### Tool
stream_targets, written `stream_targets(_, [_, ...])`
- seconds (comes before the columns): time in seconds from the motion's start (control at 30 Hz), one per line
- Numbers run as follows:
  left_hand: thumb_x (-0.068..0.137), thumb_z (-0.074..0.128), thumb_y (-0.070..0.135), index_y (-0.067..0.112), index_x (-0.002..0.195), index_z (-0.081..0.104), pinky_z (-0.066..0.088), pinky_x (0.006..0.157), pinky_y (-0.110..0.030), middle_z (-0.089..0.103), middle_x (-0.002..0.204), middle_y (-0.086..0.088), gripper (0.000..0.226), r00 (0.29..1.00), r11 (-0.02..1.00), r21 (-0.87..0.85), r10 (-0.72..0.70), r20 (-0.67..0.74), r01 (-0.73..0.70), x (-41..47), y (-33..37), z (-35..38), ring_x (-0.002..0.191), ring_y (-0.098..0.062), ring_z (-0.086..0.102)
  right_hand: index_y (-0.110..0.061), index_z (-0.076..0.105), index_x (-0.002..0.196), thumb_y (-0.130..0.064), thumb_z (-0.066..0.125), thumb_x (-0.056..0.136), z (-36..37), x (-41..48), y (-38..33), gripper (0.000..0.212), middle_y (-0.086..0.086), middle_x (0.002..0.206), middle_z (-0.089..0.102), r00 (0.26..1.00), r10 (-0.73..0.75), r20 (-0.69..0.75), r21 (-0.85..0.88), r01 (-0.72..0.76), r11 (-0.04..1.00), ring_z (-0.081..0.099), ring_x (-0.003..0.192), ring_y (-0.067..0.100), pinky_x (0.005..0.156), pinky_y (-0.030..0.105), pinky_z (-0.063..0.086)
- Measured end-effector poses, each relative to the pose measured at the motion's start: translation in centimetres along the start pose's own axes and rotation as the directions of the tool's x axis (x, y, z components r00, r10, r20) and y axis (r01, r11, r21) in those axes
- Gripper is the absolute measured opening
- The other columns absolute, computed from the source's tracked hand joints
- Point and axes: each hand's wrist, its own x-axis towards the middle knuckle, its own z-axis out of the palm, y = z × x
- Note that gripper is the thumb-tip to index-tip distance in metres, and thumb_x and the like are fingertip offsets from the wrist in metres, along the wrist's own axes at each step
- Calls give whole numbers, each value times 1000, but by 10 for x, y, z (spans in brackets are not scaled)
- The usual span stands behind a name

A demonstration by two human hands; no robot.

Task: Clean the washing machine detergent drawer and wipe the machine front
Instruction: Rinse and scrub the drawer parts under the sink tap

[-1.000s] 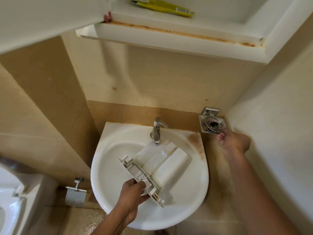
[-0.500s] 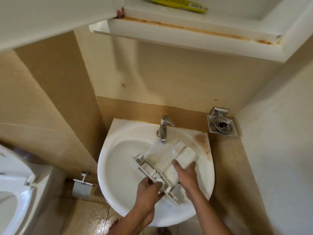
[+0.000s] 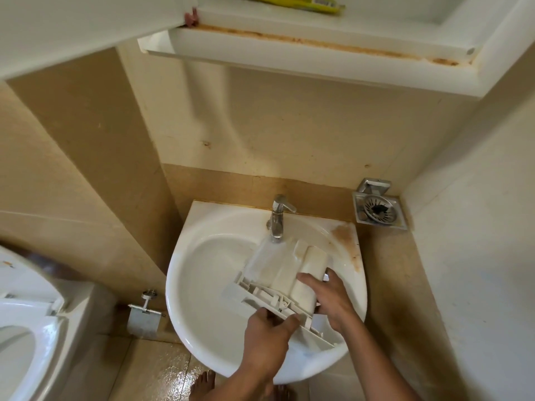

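- Head view looks down on a white sink (image 3: 185, 285) fixed to a tan tiled wall, with a chrome tap (image 3: 278, 218) at the middle of its far edge.
- The detergent drawer (image 3: 278, 270) lies slantwise in the sink bowl: its back end is just under the tap spout, and its front panel points to the near edge, right of the middle.
- The left hand (image 3: 266, 340) grips the drawer's front panel at the sink's near edge, with the fingers curled over the panel.
- The right hand (image 3: 333, 296) holds the drawer's right side. The thumb lies across the top of the right compartment and the fingers reach round the outer wall.
- A brown stain (image 3: 344, 238) marks the sink's far right corner.
- A square metal drain grate (image 3: 379, 208) sits beyond that corner, apart from the sink.
- A toilet (image 3: 26, 328) with its lid raised stands to the left, and a paper holder (image 3: 144, 316) is between it and the sink.
- An open cabinet (image 3: 289, 50) with a rust-streaked ledge hangs overhead, and a yellow packet (image 3: 295, 2) lies inside it.
- Bare feet (image 3: 202, 386) show on the wet floor below the sink's near edge.
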Motion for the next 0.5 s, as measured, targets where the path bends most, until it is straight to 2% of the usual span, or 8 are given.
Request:
stream_targets(0.07, [84, 80, 23, 17, 94, 74, 58, 91, -47, 80, 87, 9, 14, 1000, 999, 34, 26, -5, -26, -2, 0, 1, 88, -7, 73, -31, 61, 113, -47, 83, 57, 2, 3, -1, 62, 0, 100, 76, 998, 39, 57, -9, -38, 999, 76, 85, 22, 64, 44, 63])
stream_targets(0.13, [86, 78, 24, 19, 92, 74, 58, 91, -41, 79, 84, 12, 9, 999, 999, 32, 35, 22, -35, -4, 2, 2, 80, 2, 72, -37, 59, 118, -53, 84, 59, 7, 6, -4, 66, -2, 100, 78, 978, 97, 183, -11, -96, 995, 77, 87, 21, 71, 44, 62])
stream_targets(0.2, [90, 74, 18, 16, 96, 75, 56, 91, -36, 80, 89, 9, 7, 999, 999, -39, -10, 46, 11, -3, 5, -2, 88, -4, 73, -40, 56, 125, -55, 87, 63, 13, 10, -8, 70, -2, 107, 77, 945, 143, 293, -4, -149, 989, 75, 97, 26, 86, 49, 60])
stream_targets(0.3, [91, 69, 13, 12, 107, 77, 50, 102, -39, 79, 105, 1, 19, 988, 986, -139, -70, 136, 89, -2, 6, -15, 109, -21, 69, -42, 45, 133, -43, 94, 55, 23, 20, -16, 92, 2, 104, 78, 946, 131, 296, -47, -122, 991, 75, 94, 31, 75, 49, 60])
stream_targets(0.4, [82, 70, 14, 15, 107, 80, 47, 94, -30, 75, 108, 2, 27, 950, 991, -103, -50, 310, 86, -7, 4, -30, 100, -18, 60, -34, 47, 137, -34, 97, 45, 25, 28, -24, 104, 5, 103, 78, 952, 98, 288, -72, -81, 994, 76, 89, 30, 72, 51, 62])
stream_targets(0.47, [88, 73, 10, 10, 113, 77, 52, 96, -27, 75, 115, 0, 26, 926, 988, -76, -98, 366, 134, -5, 3, -44, 107, -19, 67, -27, 48, 138, -29, 98, 47, 23, 33, -27, 104, 8, 106, 77, 957, 98, 275, -94, -75, 993, 76, 89, 30, 73, 53, 62])
stream_targets(0.5, [89, 74, 11, 8, 116, 75, 56, 97, -31, 76, 117, -4, 26, 916, 984, -59, -135, 378, 169, -3, 3, -54, 111, -22, 69, -23, 49, 137, -26, 98, 50, 20, 35, -28, 101, 9, 108, 76, 957, 104, 269, -100, -79, 992, 76, 90, 31, 75, 54, 61])
